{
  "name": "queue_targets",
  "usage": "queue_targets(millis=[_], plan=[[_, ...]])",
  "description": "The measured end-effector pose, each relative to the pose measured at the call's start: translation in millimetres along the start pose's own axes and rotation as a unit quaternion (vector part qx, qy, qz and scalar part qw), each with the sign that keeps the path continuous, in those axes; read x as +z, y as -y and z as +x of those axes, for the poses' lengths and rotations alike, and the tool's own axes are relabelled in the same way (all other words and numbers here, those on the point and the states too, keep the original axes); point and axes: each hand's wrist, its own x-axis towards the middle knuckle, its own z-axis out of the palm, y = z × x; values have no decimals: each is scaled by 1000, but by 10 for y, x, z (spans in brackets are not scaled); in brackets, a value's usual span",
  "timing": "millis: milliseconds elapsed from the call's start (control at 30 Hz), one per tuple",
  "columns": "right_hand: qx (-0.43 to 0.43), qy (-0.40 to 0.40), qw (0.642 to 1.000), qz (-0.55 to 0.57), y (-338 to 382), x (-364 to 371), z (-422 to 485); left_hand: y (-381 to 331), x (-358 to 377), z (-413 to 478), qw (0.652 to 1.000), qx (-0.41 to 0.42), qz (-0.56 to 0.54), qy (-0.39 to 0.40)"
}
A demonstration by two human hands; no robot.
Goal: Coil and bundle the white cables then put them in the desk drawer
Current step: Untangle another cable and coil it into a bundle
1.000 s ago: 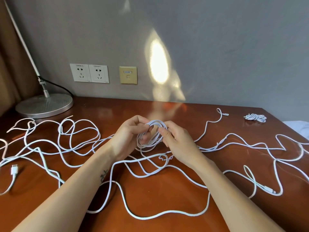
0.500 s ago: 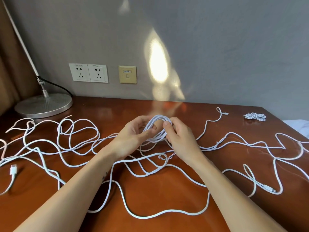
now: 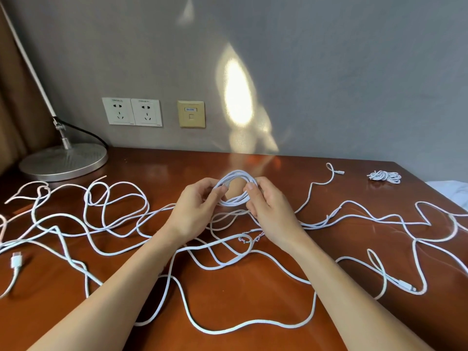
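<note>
**One coil in hand, slack lies below it**

Far left: USB plug (image 3: 16, 260) lies flat on the desk (image 3: 253, 295). Loose cables (image 3: 314, 305) snake right from there across the whole top.

My left hand (image 3: 195, 211) pinches the left side of the coil (image 3: 236, 173), fingers curled round it. The coil stands upright between my hands, ring face toward me, and looks lifted off the wood. My right hand (image 3: 268, 209) pinches its right side the same way. Both touch it, so neither is nearer.

Slack sits just under the ring, on my side. I can't tell which strand feeds it. My guess: the next wrap comes up from below.

Far right: one finished bundle (image 3: 385, 176) near the back corner, well apart.
</note>
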Motion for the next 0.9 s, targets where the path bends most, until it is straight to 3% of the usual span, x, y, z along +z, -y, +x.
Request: queue_targets(millis=[100,267,467,600,700,900], plan=[[4,5,1000,1,-8,-5,8,-11,-30,-8,996,32,81,-22],[-4,-24,1000,13,-30,-17,-1,-26,-77,-17,989,59,124,-46],[-25,-107,994,-27,-101,-33,43,-14,-96,-17,983,87,163,-2],[-37,-154,987,-34,-149,-94,61,-41,-80,-34,981,105,159,24],[-22,-166,984,-59,-191,-119,85,-51,-64,-27,988,96,121,-1],[-13,-116,987,-106,-193,-89,79,-59,-76,-12,996,41,58,-61]])
